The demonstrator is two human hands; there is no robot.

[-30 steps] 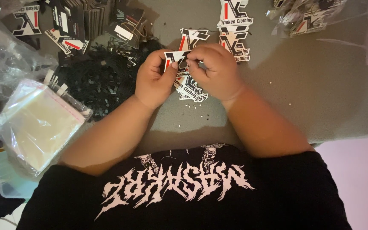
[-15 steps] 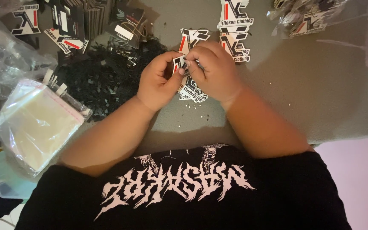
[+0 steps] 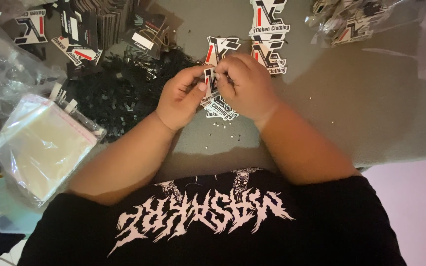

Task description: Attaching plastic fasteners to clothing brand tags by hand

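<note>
My left hand and my right hand meet over the middle of the grey table. Between their fingertips they pinch a small black, white and red card tag, held upright. Directly beneath the hands lies a small heap of similar tags, partly hidden by my fingers. A pile of thin black strings spreads out just left of my left hand.
More loose tags lie beyond my right hand, others at the far left. A stack of clear plastic bags rests at the left edge. A clear bag holding tags lies at the top right. Tiny pale beads dot the table.
Both hands have closed in tighter on the tag and turned it, so less of it shows between the fingers. Arms and everything on the table stay where they were.
</note>
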